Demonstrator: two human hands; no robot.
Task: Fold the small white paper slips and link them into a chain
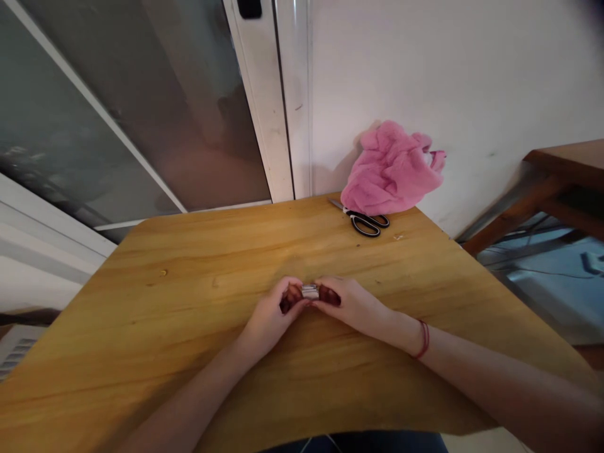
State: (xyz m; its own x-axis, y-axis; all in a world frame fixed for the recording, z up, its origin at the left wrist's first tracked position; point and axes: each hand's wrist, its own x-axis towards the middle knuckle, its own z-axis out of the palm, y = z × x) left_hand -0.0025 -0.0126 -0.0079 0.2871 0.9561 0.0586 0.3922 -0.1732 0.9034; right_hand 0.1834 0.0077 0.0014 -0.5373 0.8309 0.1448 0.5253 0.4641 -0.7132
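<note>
Between my two hands, over the middle of the wooden table, is a small silvery-white layered piece; its exact kind cannot be made out. The fingers and thumb of my left hand pinch its left end. From the other side, my right hand grips the right end the same way, and a red string bracelet circles that wrist. Both thumbs almost meet at the near edge of the piece. My curled fingers hide its ends.
Scissors with black handles lie at the table's back right, blades partly beneath a bunched pink fluffy cloth against the white wall. A tiny yellowish bit sits on the left of the wooden table. Behind it stands a glass door.
</note>
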